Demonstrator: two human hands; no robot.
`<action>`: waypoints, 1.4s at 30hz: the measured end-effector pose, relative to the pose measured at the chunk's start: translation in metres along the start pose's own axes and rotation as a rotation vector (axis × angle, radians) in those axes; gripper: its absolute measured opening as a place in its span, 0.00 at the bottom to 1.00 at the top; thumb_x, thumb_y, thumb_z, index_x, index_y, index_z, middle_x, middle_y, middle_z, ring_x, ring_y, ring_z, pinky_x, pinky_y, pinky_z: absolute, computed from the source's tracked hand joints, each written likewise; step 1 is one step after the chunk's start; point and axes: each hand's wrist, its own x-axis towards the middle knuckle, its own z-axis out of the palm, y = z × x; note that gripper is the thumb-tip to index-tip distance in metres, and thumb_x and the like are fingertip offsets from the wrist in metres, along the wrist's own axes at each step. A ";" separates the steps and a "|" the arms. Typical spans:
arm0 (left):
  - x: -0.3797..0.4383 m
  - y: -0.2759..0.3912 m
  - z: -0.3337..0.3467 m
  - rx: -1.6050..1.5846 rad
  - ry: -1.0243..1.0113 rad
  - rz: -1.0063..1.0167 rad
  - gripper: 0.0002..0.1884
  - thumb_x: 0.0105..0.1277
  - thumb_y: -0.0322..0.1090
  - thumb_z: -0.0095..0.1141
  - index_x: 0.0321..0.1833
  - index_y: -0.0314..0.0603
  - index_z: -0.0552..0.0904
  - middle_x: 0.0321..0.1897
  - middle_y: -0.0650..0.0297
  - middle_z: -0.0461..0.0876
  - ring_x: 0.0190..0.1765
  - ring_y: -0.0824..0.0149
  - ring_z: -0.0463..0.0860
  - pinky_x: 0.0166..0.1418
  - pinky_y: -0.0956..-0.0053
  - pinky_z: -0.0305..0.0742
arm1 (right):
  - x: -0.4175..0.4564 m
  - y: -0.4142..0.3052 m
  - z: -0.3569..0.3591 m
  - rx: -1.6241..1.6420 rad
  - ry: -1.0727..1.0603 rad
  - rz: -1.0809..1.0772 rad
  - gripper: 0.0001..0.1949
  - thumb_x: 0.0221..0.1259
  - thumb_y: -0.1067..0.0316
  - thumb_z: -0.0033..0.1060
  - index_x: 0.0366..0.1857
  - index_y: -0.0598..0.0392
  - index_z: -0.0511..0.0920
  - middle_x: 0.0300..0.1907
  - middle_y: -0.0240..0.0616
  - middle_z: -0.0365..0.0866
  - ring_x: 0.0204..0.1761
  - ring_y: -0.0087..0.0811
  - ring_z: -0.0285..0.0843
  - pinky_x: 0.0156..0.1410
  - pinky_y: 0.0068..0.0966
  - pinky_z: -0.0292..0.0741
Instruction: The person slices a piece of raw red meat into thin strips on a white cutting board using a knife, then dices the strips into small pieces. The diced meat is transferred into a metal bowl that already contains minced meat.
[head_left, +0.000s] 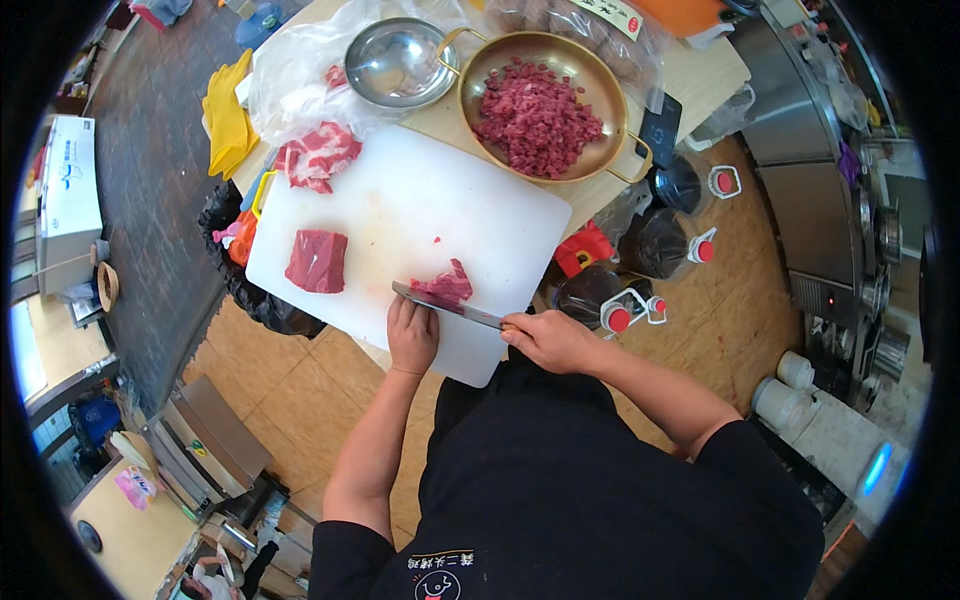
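Note:
My right hand (551, 340) grips the wooden handle of a kitchen knife (450, 304), whose blade reaches left over a white cutting board (390, 210). The blade lies along the near edge of a small piece of raw red meat (450, 283). My left hand (412, 334) rests on the board with its fingertips at the blade's far left part; whether it holds anything is hidden. A thick block of red meat (316, 261) sits at the board's left, and a fat-streaked cut (321, 156) lies at its upper left corner.
Behind the board stand a brass-coloured two-handled pan (616, 90) of diced meat (536, 116) and a steel bowl (401, 64). A phone (660, 129) lies at the table's right. Yellow gloves (227, 116) hang at the left edge, above a black-lined bin (262, 304). Bottles (589, 296) stand right.

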 end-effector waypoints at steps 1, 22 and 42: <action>0.000 0.001 0.000 -0.002 0.007 -0.001 0.13 0.57 0.24 0.60 0.45 0.33 0.82 0.47 0.51 0.80 0.55 0.45 0.77 0.61 0.58 0.73 | -0.001 0.001 0.002 0.007 0.029 -0.020 0.16 0.73 0.54 0.49 0.47 0.55 0.77 0.32 0.52 0.82 0.36 0.54 0.82 0.42 0.45 0.76; 0.006 0.011 -0.006 0.101 0.019 0.123 0.08 0.55 0.27 0.63 0.38 0.37 0.84 0.48 0.48 0.78 0.55 0.45 0.76 0.57 0.56 0.74 | 0.012 0.008 0.010 0.094 0.090 -0.033 0.17 0.73 0.52 0.46 0.47 0.55 0.79 0.33 0.52 0.82 0.37 0.55 0.81 0.43 0.45 0.76; 0.007 0.016 -0.014 0.028 -0.024 0.127 0.12 0.55 0.25 0.58 0.44 0.38 0.83 0.49 0.56 0.80 0.56 0.51 0.76 0.61 0.57 0.70 | -0.001 0.007 0.016 0.161 0.185 -0.123 0.17 0.72 0.54 0.49 0.47 0.58 0.79 0.31 0.52 0.83 0.35 0.52 0.83 0.41 0.42 0.77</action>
